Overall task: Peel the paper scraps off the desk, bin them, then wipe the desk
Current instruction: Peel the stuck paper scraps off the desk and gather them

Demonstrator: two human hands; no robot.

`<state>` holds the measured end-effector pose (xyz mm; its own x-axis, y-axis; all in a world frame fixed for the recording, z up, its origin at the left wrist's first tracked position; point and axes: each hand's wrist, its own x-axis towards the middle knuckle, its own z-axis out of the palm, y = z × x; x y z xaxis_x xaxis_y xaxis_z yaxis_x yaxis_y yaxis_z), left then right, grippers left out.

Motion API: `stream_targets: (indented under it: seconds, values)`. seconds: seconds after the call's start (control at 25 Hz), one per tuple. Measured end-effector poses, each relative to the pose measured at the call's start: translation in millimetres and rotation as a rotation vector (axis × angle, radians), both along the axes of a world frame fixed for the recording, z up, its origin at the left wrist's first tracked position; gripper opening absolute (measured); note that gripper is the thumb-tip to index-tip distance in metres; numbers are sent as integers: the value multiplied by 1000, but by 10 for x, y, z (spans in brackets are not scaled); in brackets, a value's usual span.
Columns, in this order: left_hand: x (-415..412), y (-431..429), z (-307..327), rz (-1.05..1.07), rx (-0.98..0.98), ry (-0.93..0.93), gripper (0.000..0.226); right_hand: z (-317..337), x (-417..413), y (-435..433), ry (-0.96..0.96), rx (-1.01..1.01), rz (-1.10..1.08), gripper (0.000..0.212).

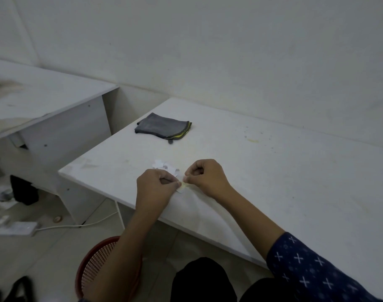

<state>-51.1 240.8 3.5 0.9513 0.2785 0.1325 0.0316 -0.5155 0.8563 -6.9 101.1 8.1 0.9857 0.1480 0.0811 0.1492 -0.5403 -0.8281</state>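
A small yellowish paper scrap (182, 188) lies on the white desk (273, 171) near its front edge. My left hand (155, 188) and my right hand (205, 177) both pinch it with thumb and fingertips. Just behind my hands sits a little pile of white paper scraps (164, 166). A folded grey cloth (163, 127) with a yellow-green edge rests farther back on the desk. The red mesh bin (94, 264) stands on the floor below the desk's front edge, partly hidden by my left forearm.
A second white desk (44, 105) stands to the left, with a gap between the two. On the floor at left lie a white power strip (16, 228) with its cable, a dark bag (23, 190) and some litter. A white wall runs behind both desks.
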Motion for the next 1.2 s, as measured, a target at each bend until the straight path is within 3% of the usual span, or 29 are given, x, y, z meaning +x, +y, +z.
stream_targets:
  seconds: [0.16,0.32,0.6,0.72,0.8,0.96,1.2]
  values:
    - [18,-63,-76,17,84,-12,5,-112,16,22,-35,-132,-18,9]
    - [29,-69,-126,27,81,-20,12,-131,62,-28,-69,-265,-42,27]
    - [78,-224,-62,-13,163,-269,9,-155,96,-125,-82,-61,1,16]
    - [221,-394,10,-116,181,-267,8,-140,206,-398,-181,-54,-102,15]
    - [410,-538,77,-207,222,-238,7,-153,318,-655,-251,-206,-166,18]
    - [922,-880,177,-375,277,-162,6,-179,553,-1214,-210,-719,-191,57]
    - [1864,-1354,93,-546,322,-82,23,-348,758,-1651,-65,-787,-154,63]
